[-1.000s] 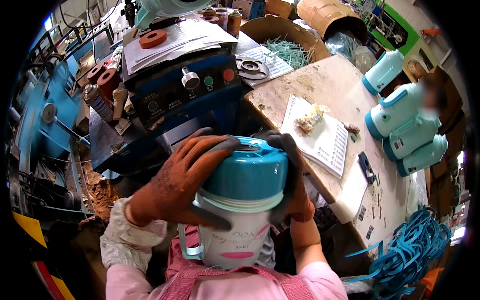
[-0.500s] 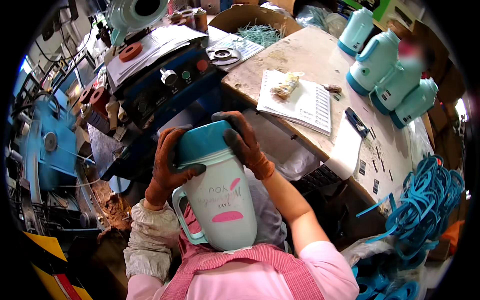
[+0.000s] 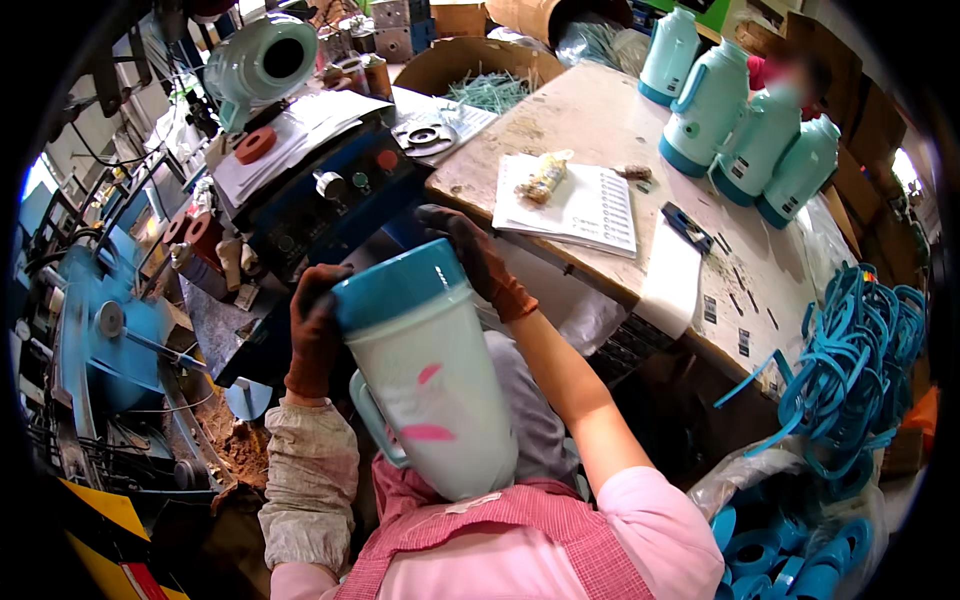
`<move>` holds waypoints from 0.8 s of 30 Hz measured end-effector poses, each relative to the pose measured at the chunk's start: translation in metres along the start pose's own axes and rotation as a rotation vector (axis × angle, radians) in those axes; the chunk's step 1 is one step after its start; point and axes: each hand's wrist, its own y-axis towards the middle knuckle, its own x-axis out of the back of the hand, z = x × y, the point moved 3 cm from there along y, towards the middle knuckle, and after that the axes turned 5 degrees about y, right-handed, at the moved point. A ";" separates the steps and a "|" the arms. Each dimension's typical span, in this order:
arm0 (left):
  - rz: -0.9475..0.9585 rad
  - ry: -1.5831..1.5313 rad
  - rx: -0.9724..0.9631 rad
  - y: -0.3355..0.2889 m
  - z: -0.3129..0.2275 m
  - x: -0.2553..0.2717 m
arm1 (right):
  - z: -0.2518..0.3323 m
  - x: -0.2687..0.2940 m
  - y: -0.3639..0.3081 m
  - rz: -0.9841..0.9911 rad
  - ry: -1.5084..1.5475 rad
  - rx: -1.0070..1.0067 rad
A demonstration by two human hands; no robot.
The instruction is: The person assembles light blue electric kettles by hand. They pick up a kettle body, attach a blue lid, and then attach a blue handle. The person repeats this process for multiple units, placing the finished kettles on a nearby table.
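Observation:
A mint-green thermos jug [image 3: 445, 400] with pink marks on its side rests tilted against my lap, upside down, its teal base [image 3: 400, 285] uppermost. My left hand [image 3: 314, 335], in a dark reddish-brown work glove, closes on the base's left side above the jug handle [image 3: 374, 415]. On the opposite side my right hand [image 3: 482, 262], gloved alike, grips the base's right edge with its fingers curled over the far side. The jug partly hides the fingertips of both hands.
Several similar jugs [image 3: 705, 115] stand upright at the worktable's far right. Papers [image 3: 590, 225] and a box cutter [image 3: 687, 228] lie on it. Teal straps [image 3: 850, 370] pile at right above a bag of teal rings [image 3: 755, 550]. A control box [image 3: 330, 205] and machinery [image 3: 110, 320] occupy the left.
The jug has tilted, its base swinging slightly left and nearer. Both hands have shifted on the base, the right one moving farther along its edge. My view has turned a little.

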 end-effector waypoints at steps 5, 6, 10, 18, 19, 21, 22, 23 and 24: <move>-0.025 0.398 0.042 0.014 -0.042 -0.002 | -0.055 -0.005 0.009 0.127 0.785 -0.190; -0.039 0.539 0.006 0.019 -0.052 -0.017 | -0.055 0.005 0.010 0.091 0.742 -0.169; 0.148 1.072 -0.271 0.001 -0.082 -0.065 | -0.022 -0.031 -0.002 0.006 0.409 0.115; 0.087 0.948 -0.141 -0.012 -0.044 -0.037 | -0.061 0.009 -0.004 -0.051 0.113 0.147; 0.064 0.982 -0.145 -0.011 -0.046 -0.039 | -0.040 -0.010 -0.006 -0.056 0.118 0.227; 0.090 1.019 -0.170 -0.006 -0.039 -0.043 | 0.006 -0.032 -0.020 0.085 -0.478 0.508; 0.107 1.038 -0.184 -0.004 -0.038 -0.045 | -0.001 -0.027 -0.020 0.045 -0.363 0.345; 0.129 1.056 -0.219 -0.003 -0.032 -0.044 | -0.012 -0.020 -0.021 0.009 -0.275 0.269; 0.130 1.094 -0.213 0.001 -0.031 -0.047 | -0.023 -0.010 -0.021 -0.037 -0.194 0.206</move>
